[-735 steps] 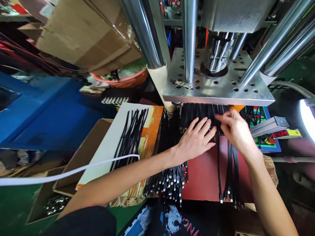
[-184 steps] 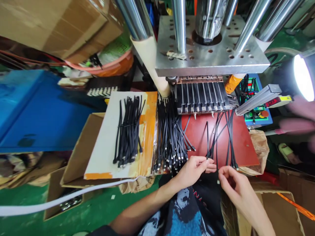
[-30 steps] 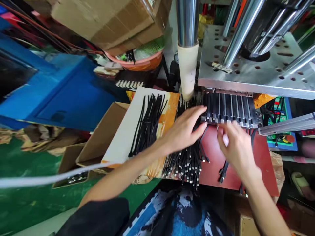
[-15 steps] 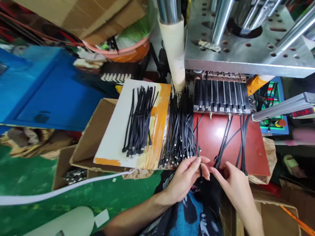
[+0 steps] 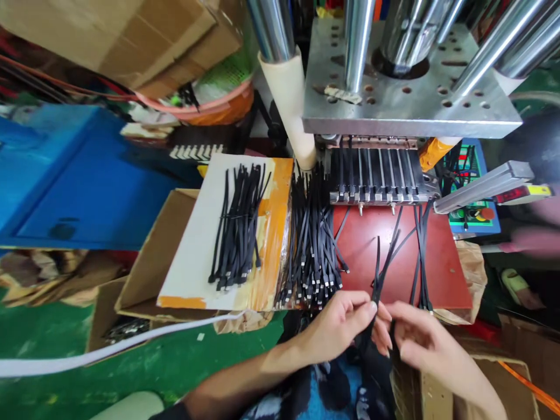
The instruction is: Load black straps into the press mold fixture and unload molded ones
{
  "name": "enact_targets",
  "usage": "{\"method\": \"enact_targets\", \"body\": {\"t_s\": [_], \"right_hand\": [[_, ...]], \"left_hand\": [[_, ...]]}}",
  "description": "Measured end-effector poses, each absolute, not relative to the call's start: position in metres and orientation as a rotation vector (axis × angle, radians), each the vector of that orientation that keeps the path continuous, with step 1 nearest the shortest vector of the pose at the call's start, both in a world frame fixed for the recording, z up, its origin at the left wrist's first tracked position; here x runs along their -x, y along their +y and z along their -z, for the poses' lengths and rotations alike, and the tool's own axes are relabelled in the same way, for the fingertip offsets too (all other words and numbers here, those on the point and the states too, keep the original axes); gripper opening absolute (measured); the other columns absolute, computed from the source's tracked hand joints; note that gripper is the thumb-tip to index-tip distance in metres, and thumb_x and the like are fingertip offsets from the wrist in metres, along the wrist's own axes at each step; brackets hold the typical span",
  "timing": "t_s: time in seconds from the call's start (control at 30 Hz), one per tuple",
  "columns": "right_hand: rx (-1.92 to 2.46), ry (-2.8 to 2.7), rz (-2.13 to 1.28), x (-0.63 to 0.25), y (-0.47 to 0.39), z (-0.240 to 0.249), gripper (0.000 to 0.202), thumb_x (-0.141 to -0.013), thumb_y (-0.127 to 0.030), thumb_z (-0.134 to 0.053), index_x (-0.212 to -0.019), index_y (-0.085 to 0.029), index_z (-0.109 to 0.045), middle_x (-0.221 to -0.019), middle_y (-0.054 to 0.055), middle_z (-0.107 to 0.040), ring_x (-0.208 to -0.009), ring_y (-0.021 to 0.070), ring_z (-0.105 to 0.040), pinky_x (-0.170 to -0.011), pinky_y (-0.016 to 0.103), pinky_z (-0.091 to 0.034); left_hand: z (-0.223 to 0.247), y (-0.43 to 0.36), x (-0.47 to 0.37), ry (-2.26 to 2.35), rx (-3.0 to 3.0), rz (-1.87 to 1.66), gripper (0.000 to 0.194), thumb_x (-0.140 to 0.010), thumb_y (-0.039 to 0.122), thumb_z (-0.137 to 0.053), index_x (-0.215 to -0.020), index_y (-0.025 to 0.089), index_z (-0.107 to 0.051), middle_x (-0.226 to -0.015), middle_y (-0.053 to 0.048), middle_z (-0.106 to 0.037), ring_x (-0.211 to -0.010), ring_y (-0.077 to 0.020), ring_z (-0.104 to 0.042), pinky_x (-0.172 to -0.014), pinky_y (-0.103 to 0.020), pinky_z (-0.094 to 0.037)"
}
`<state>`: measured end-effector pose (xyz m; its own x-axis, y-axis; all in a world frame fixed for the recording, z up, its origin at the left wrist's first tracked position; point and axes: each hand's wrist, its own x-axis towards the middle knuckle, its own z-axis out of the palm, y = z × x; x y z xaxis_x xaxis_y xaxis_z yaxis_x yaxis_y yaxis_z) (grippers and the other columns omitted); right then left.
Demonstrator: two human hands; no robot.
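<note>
My left hand (image 5: 356,321) pinches a black strap (image 5: 378,268) between thumb and fingers at the front edge of the red board (image 5: 363,248). Just right of it, my right hand (image 5: 415,332) is beside the strap with fingers partly curled; whether they grip anything is unclear. More black straps (image 5: 420,262) lie crossed on the red board's right side. A dense pile of black straps with metal tips (image 5: 312,239) lies left of the board. Farther left, a bound bundle of straps (image 5: 238,233) rests on a white board (image 5: 192,251).
A metal press plate (image 5: 406,111) on steel columns stands over a slotted fixture (image 5: 378,175) holding black straps. A grey metal bar (image 5: 481,189) juts in at right. Cardboard boxes (image 5: 153,256) stand at left, beside a blue cabinet (image 5: 109,186).
My left hand has moved right with its strap, close to the straps on the red board. My right hand has shifted slightly right. The whole view has shifted a little.
</note>
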<state>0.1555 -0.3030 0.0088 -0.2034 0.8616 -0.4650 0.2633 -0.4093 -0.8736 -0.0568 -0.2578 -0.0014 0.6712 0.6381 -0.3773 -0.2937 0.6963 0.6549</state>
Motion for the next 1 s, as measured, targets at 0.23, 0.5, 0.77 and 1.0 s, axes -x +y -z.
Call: {"method": "enact_targets", "body": {"t_s": [0.23, 0.5, 0.77, 1.0], "right_hand": [[1.504, -1.172, -1.316, -0.113, -0.257, -0.008, 0.032, -0.101, -0.042, -0.065, -0.078, -0.021, -0.063, -0.069, -0.003, -0.057, -0.060, 0.0105, -0.052, -0.055, 0.021, -0.044], [1.394, -1.572, -1.034, -0.107, -0.271, 0.001, 0.016, -0.101, -0.020, -0.063, -0.086, -0.022, -0.065, -0.077, -0.002, -0.062, -0.068, 0.0120, -0.057, -0.062, 0.023, -0.045], [1.351, -1.638, -0.873, -0.108, -0.244, -0.020, 0.016, -0.100, -0.016, -0.063, -0.098, -0.025, -0.075, -0.091, 0.004, -0.071, -0.071, 0.0156, -0.060, -0.058, 0.026, -0.046], [1.399, -1.653, -1.090, -0.095, -0.229, -0.003, 0.022, -0.102, -0.029, -0.062, -0.081, -0.022, -0.061, -0.073, -0.002, -0.054, -0.065, 0.0141, -0.050, -0.058, 0.026, -0.040]], "left_hand": [[-0.015, -0.249, 0.069, 0.870, -1.217, -0.346, 0.032, -0.106, 0.036, -0.057, -0.124, 0.018, -0.076, -0.121, -0.009, -0.081, -0.114, -0.0231, -0.076, -0.107, -0.036, -0.056], [-0.049, -0.169, 0.077, 0.901, -1.454, -0.739, 0.024, -0.101, 0.035, -0.068, -0.104, 0.018, -0.084, -0.097, -0.007, -0.082, -0.095, -0.0199, -0.075, -0.091, -0.030, -0.057], [-0.048, -0.166, 0.084, 0.774, -1.422, -0.724, 0.014, -0.096, 0.029, -0.075, -0.101, 0.023, -0.087, -0.099, -0.006, -0.075, -0.091, -0.0184, -0.072, -0.082, -0.028, -0.056], [-0.050, -0.146, 0.085, 0.940, -1.656, -0.921, 0.018, -0.100, 0.030, -0.070, -0.097, 0.020, -0.085, -0.096, -0.006, -0.073, -0.092, -0.0181, -0.069, -0.088, -0.030, -0.055]]}}
